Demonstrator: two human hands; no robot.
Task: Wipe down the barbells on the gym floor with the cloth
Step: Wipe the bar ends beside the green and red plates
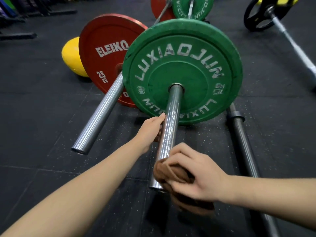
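Note:
A chrome barbell sleeve (170,120) sticks out toward me from a green plate (183,69) marked LUXIAOJUN. My left hand (150,130) grips the sleeve from the left, about halfway along, fingers curled under it. My right hand (193,175) holds a brown cloth (171,177) wrapped over the near end of the same sleeve; part of the cloth hangs below the hand. The sleeve's surface looks wet and streaked between my hands.
A second barbell sleeve (99,115) with a red Eleiko 25 kg plate (106,53) lies to the left, a yellow ball (71,57) behind it. A bare dark bar (242,137) lies on the right. More plates (191,7) and a black-plated bar (266,12) sit farther back on the black rubber floor.

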